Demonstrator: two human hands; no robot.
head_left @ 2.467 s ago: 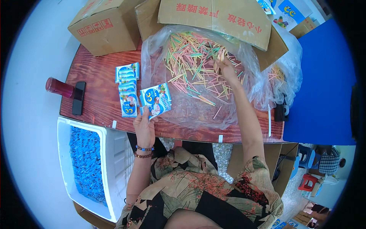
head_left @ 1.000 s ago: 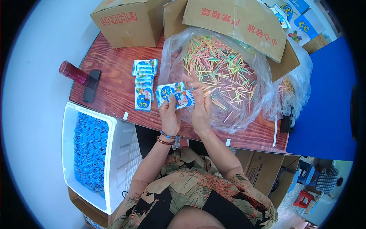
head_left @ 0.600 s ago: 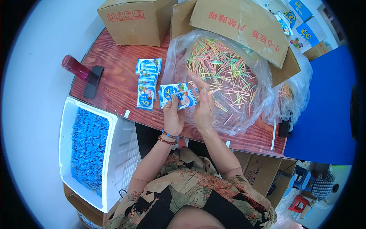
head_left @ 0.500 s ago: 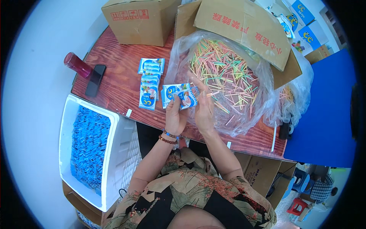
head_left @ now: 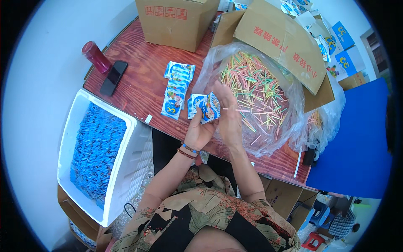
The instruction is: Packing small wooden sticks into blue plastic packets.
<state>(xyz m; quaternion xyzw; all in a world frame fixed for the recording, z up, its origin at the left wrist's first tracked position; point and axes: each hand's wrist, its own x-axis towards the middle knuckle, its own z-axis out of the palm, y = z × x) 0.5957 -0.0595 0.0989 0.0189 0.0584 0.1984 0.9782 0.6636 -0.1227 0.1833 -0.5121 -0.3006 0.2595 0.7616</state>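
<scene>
My left hand [head_left: 200, 133] pinches small blue-and-white packets [head_left: 209, 110] over the table's front part, its thumb on top. The upper packet is tilted and bent up toward my right hand. Beside it my right hand [head_left: 230, 122] stands on edge, fingers stretched away from me and smeared by motion. A thin pink stick [head_left: 240, 110] crosses this hand near the thumb and appears held there. To the left, several like packets [head_left: 173, 103] lie overlapped in a column. On the right, a clear plastic bag [head_left: 268, 145] lies spread open, full of thin pink, yellow and green sticks [head_left: 256, 84].
A white bin [head_left: 122, 164] of blue packets stands left of the table [head_left: 138, 90]. A phone [head_left: 114, 78] and red bottle [head_left: 96, 56] lie at the left edge. Cardboard boxes [head_left: 176, 27] stand at the back; a blue board [head_left: 348, 147] is at right.
The whole view has shifted slightly. The upper packet in my left hand has tipped more upright, and my right hand's fingers have moved beside it, with the pink stick now pointing right.
</scene>
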